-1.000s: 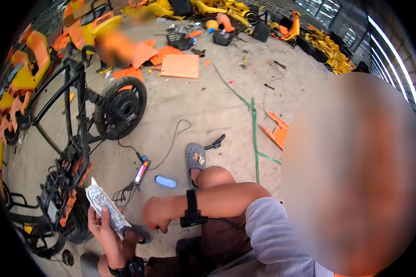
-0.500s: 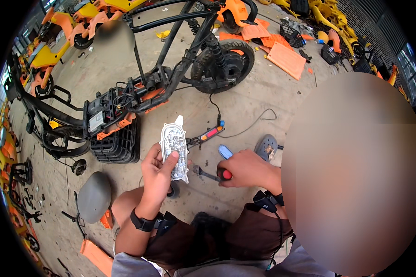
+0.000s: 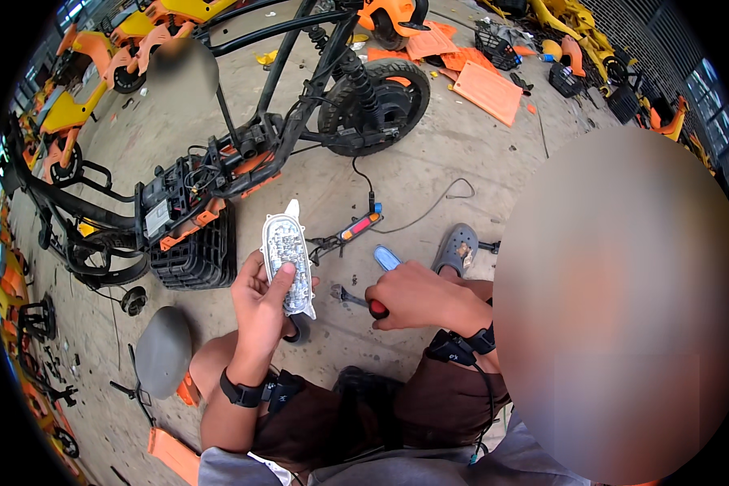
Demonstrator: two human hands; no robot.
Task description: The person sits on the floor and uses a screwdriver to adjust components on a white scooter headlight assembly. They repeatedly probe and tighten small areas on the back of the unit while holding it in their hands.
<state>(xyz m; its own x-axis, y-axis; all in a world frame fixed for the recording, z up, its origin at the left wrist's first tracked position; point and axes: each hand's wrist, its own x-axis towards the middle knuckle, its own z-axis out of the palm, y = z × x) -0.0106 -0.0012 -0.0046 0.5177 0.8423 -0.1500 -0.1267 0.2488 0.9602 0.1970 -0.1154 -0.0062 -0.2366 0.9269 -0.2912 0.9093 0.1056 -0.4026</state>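
Note:
My left hand (image 3: 263,300) grips an oblong white lamp housing (image 3: 287,251), its thumb on the silvery, studded inner face. To its right, my right hand (image 3: 409,296) is closed on a red-handled tool (image 3: 377,309); a dark metal shaft (image 3: 352,298) lies in line with it, but I cannot tell whether they join. A blue oblong piece (image 3: 386,257) lies on the floor just beyond that hand. Above the lamp housing, a red-and-orange light piece (image 3: 356,228) with dark wires rests on the floor.
A stripped black two-wheeler frame (image 3: 263,162) fills the upper left beside a black crate (image 3: 190,259). A grey seat-like piece (image 3: 162,348) lies at left. Orange panels (image 3: 486,91) and piled yellow body parts (image 3: 567,20) lie farther back. A large blurred oval covers the right.
Since a second ago the view has swung left, and the lamp housing is more upright and face-on. Over the last half second both hands have shifted slightly left in view, still gripping.

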